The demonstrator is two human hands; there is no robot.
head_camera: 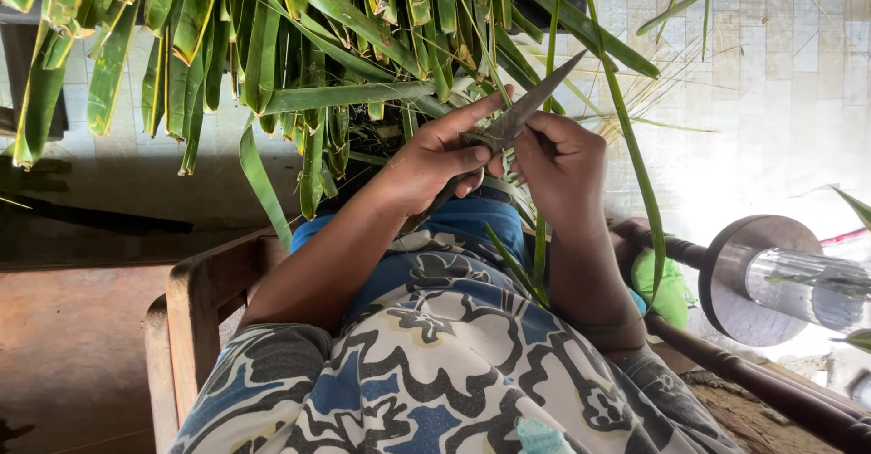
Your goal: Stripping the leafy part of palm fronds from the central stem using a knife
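Your left hand [435, 159] pinches the dark, pointed metal blade [526, 105] near its base, its tip angled up and away. Your right hand [558, 168] closes around a long green palm leaf strip [635, 168] just beside the blade.

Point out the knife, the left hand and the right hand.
knife [531, 102]: head view, middle of the blade.
left hand [438, 159]: head view, back of the hand.
right hand [562, 165]: head view, back of the hand.
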